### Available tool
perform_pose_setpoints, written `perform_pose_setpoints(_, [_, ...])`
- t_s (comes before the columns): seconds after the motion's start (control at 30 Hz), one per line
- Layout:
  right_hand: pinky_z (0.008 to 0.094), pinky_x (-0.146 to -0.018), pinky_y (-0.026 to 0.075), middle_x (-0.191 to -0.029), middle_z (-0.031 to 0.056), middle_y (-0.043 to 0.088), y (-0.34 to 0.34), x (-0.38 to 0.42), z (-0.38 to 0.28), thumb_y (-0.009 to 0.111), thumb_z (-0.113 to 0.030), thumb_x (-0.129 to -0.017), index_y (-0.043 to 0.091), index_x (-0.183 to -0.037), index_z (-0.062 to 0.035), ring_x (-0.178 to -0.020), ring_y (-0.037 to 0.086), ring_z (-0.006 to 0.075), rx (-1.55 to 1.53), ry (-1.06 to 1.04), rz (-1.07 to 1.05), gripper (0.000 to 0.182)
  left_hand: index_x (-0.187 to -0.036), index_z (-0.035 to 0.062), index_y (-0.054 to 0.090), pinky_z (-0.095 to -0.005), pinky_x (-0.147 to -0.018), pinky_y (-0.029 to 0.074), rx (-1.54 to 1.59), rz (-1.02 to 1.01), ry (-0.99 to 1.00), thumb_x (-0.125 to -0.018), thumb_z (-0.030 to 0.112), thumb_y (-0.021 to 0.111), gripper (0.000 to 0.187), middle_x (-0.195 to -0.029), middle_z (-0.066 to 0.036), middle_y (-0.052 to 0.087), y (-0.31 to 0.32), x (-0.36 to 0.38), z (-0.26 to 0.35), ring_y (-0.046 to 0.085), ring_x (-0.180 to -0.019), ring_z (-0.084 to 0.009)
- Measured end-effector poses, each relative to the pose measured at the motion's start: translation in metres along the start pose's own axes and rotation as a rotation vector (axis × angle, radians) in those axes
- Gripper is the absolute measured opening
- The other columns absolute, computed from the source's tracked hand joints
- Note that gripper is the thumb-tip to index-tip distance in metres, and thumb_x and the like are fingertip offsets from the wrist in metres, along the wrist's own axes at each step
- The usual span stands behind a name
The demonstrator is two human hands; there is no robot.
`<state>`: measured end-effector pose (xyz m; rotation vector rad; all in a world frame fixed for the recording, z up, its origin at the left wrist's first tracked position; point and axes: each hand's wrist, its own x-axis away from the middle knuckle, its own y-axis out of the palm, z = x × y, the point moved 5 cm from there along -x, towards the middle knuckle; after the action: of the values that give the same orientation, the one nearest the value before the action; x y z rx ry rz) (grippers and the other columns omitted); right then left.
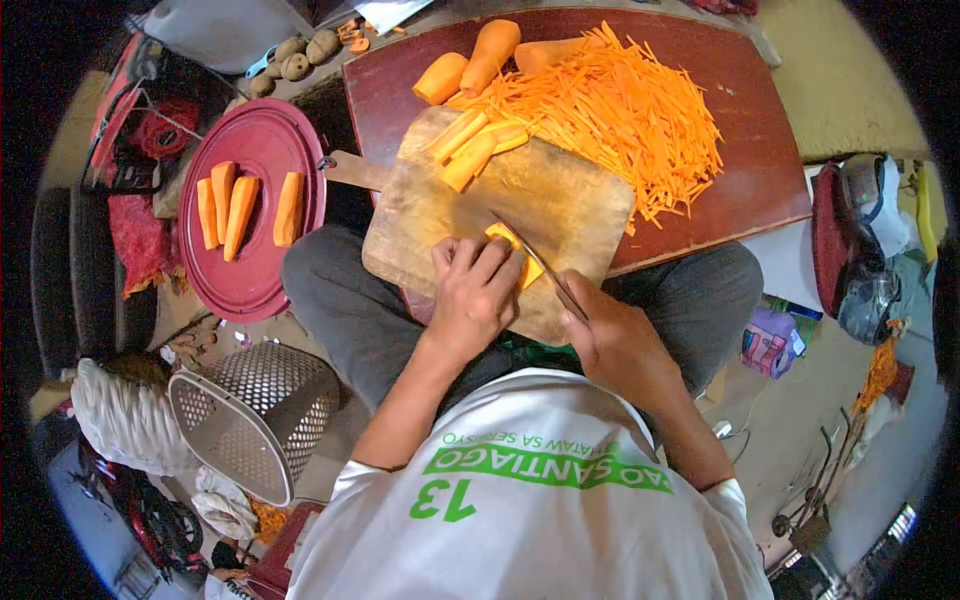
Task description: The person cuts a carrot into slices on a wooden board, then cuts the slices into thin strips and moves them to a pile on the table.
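My left hand (474, 290) has its fingers curled down on a carrot piece (531, 273), pinning it to the wooden cutting board (575, 200). In my right hand (622, 335) is a knife (535, 255), its blade lying along the right side of that piece. Several thick carrot slices (468, 165) lie at the board's upper left. Beyond the board, a large heap of carrot strips (630, 110) covers part of the dark red table (745, 190). Larger peeled carrot chunks (490, 58) sit at the heap's left. The underside of the held piece is hidden.
At left, a round magenta lid (275, 135) carries several peeled carrots (240, 215). A perforated basket (255, 420) lies tipped below it. Several brown round vegetables (295, 65) and a light blue peeler (260, 62) are at the back left. Shoes (868, 200) stand at right.
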<state>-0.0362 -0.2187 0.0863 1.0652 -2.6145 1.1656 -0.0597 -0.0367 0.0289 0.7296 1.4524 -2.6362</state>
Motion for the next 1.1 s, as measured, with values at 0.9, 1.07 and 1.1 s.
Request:
perform_pose_setpoints(0.9, [0.0614,-0.081,0.056,-0.105,0.0305,0.072,-0.005,-0.002,-0.009,0.059,-0.016,-0.106,0.050,-0.135,-0.0031,-0.097,0.071,0.0527,0.021,-0.088,0.043,0.033,-0.115,0.0036,0.072,-0.0516,-0.097,0.041,0.006,0.046,0.045,-0.065,0.007,0.080,0.051,-0.118,-0.009,0.066,0.000,0.005,0.002,0.061,-0.113,-0.0316])
perform_pose_setpoints(1.07, [0.0601,-0.082,0.052,-0.106,0.0323,0.069,0.001,0.012,-0.005,0.058,-0.015,-0.106,0.054,-0.130,-0.0027,-0.102,0.067,0.0534,0.006,-0.070,0.066,0.027,-0.115,0.0040,0.072,-0.0519,-0.097,0.042,-0.002,0.041,0.044,-0.067,0.007,0.080,0.049,-0.116,-0.009,0.067,0.002,0.004,0.001,0.062,-0.112,-0.0313])
perform_pose_setpoints(1.1, [0.0600,-0.082,0.052,-0.106,0.0321,0.069,0.005,0.007,-0.002,0.058,-0.016,-0.106,0.054,-0.131,-0.0029,-0.101,0.067,0.0533,-0.010,-0.073,0.074,0.028,-0.115,0.0039,0.073,-0.0519,-0.097,0.042,0.002,0.047,0.044,-0.068,0.007,0.080,0.048,-0.116,-0.009,0.067,0.002,0.004,0.001,0.062,-0.112,-0.0312])
